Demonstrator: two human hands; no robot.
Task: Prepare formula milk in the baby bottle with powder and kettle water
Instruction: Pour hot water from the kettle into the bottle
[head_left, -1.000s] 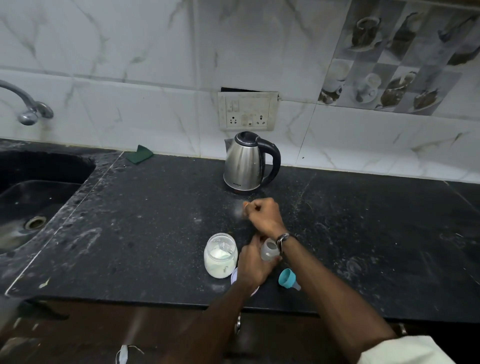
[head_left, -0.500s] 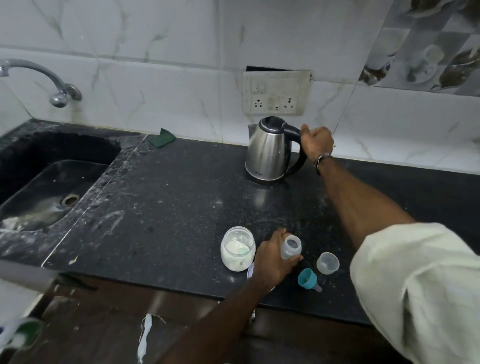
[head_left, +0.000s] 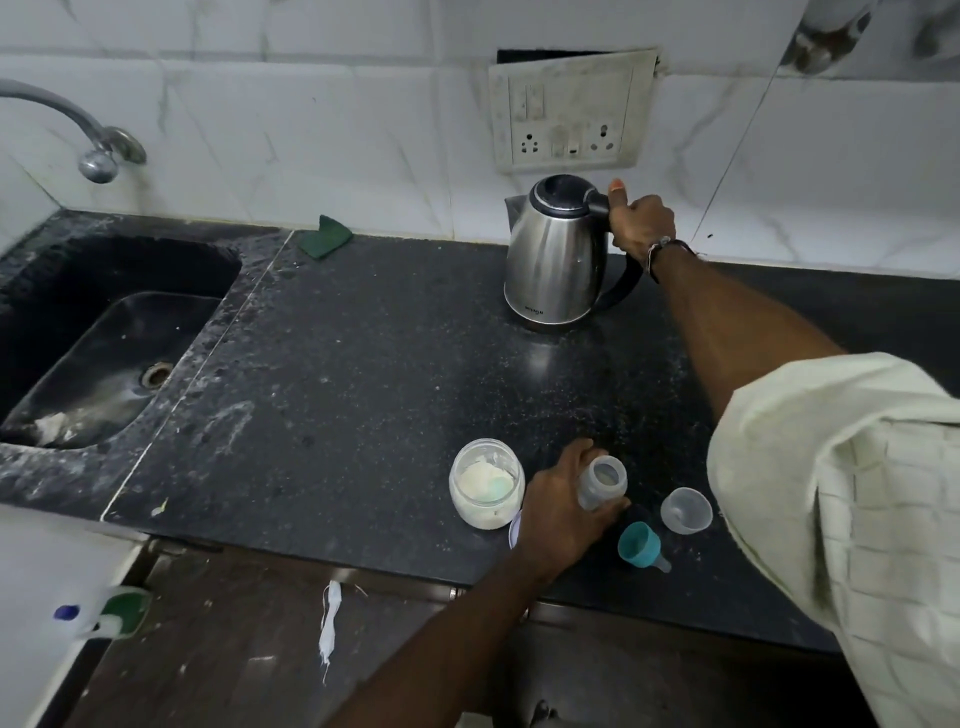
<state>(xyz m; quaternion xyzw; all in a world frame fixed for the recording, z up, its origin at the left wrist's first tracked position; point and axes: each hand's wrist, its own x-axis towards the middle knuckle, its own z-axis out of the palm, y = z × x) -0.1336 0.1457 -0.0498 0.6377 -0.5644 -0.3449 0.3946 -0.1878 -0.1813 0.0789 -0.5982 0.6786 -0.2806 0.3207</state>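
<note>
A steel kettle (head_left: 553, 270) with a black lid and handle stands at the back of the black counter (head_left: 363, 374). My right hand (head_left: 640, 221) grips the top of its handle, thumb up. Near the front edge my left hand (head_left: 561, 509) holds the open clear baby bottle (head_left: 602, 480) upright on the counter. To its left stands an open jar of white powder (head_left: 487, 491). A clear cap (head_left: 685, 509) and the teal teat ring (head_left: 640, 545) lie to the right of the bottle.
A dark sink (head_left: 104, 353) with a tap (head_left: 96, 148) fills the left side. A green scrub pad (head_left: 324, 241) lies by the wall. A wall socket panel (head_left: 571, 109) sits above the kettle. A white lid edge (head_left: 514, 527) shows under my left wrist.
My right hand went from near the bottle to the kettle at the back and closed round its handle. My left hand stayed on the bottle. The view moved closer.
</note>
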